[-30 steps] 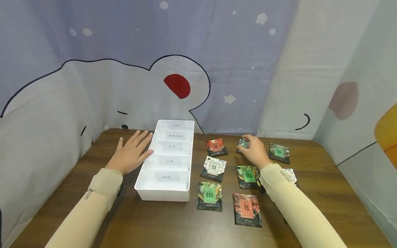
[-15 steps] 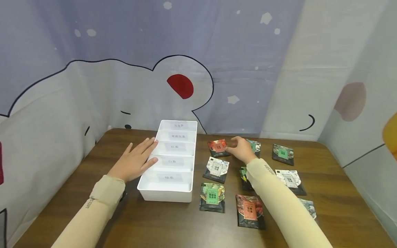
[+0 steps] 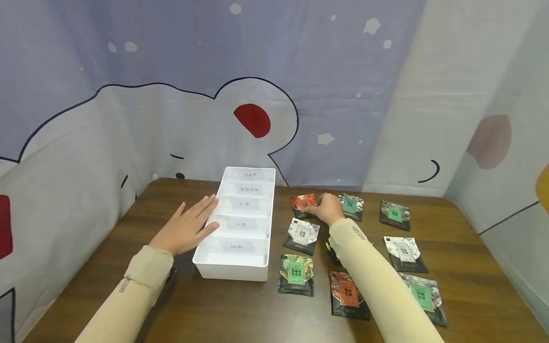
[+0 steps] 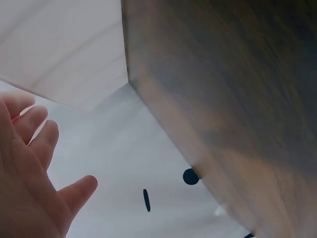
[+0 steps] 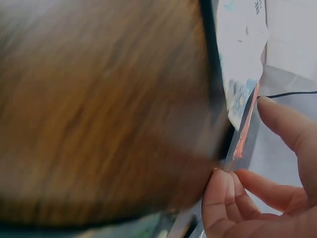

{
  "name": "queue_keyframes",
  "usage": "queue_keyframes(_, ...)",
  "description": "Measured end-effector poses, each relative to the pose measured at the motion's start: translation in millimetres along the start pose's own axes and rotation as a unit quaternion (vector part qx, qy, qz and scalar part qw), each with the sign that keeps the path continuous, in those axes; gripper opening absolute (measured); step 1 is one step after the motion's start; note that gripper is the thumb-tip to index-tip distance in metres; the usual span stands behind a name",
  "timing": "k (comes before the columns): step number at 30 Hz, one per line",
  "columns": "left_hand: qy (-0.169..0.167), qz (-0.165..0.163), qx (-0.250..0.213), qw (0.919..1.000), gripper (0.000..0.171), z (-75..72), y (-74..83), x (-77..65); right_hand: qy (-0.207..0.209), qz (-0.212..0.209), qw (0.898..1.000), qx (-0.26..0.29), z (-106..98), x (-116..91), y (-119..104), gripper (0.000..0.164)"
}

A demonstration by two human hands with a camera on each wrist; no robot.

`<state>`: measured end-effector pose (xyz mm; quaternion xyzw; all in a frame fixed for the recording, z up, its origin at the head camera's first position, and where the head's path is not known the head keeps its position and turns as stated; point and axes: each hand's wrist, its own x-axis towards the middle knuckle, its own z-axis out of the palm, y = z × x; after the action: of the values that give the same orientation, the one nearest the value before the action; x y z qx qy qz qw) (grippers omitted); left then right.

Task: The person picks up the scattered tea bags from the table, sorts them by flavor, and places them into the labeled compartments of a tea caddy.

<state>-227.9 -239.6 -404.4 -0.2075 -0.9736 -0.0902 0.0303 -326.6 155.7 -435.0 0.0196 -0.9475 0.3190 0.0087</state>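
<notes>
A white divided box [image 3: 233, 271] with paper labels in its compartments stands on the wooden table. My left hand [image 3: 186, 228] lies along its left side, fingers straight, fingertips at the rim; the left wrist view shows the hand [image 4: 29, 163] with spread fingers beside the box wall [image 4: 74, 64]. At the back, my right hand [image 3: 330, 208] pinches the right edge of a red and black tea bag packet [image 3: 301, 202]. In the right wrist view the thumb and fingers of that hand [image 5: 267, 183] are bent about the thin packet [image 5: 243, 131], seen edge-on.
Several more tea bag packets lie flat: white [image 3: 302, 234], green [image 3: 296, 274], red [image 3: 348, 293], teal [image 3: 349, 205], and at the right green [image 3: 394, 213], white [image 3: 404, 252] and green [image 3: 423, 295]. A printed curtain [image 3: 206, 128] hangs behind the table [image 3: 206, 314].
My right hand has moved left from the teal packet to the red one, its fingers closing at that packet's edge. The left hand stays beside the box. The view has shifted slightly.
</notes>
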Motion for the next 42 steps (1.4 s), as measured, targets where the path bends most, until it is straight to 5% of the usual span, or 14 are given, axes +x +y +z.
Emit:
queue_keyframes(11,-0.005,0.005,-0.004,1.0000,0.072,1.9,-1.9,-2.4,0.006,0.031,0.999,0.017,4,3,-8,0.035)
queue_keyframes(20,-0.004,0.010,-0.004,0.9999,0.071,-0.6,-0.7,-3.2,-0.007,0.072,0.994,0.076,-4,1,-9,0.058)
queue_keyframes(33,-0.013,0.008,-0.016,0.9998,0.071,0.5,-1.4,-4.1,0.022,0.131,0.964,0.230,-1,2,-2,0.032)
queue_keyframes(42,-0.013,0.008,-0.018,0.9997,0.070,0.2,-0.1,-2.5,0.048,0.120,0.964,0.234,-6,-2,0,0.026)
